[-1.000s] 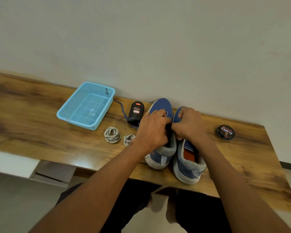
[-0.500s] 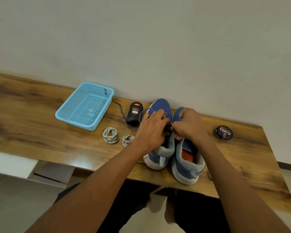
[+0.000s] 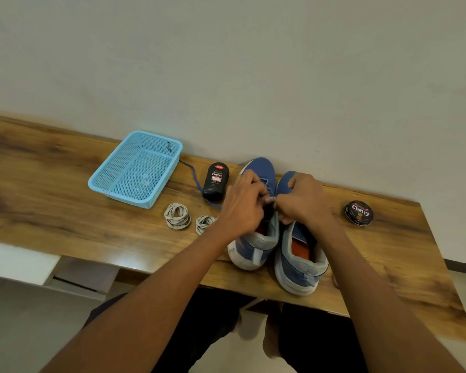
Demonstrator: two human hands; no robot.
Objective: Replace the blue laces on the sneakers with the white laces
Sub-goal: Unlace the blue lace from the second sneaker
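Note:
Two blue sneakers stand side by side on the wooden table (image 3: 65,211), toes to the wall: the left sneaker (image 3: 256,246) and the right sneaker (image 3: 299,267). My left hand (image 3: 242,208) and my right hand (image 3: 304,200) meet over the left sneaker's lacing, fingers curled and pinching the blue lace there. A loose end of the blue lace (image 3: 195,179) trails left across the table, behind the black bottle. Two coiled white laces lie left of the shoes: a bigger coil (image 3: 177,216) and a smaller coil (image 3: 204,223), partly behind my left wrist.
A light blue mesh basket (image 3: 137,168) sits at the back left. A black Cherry polish bottle (image 3: 216,181) lies between the basket and the shoes. A round black Cherry polish tin (image 3: 359,212) rests on the right. The wall runs close behind the table.
Both hands have shifted slightly over the left sneaker's laces, and the blue lace's loose end lies a little differently beside the bottle. The view has drifted a little.

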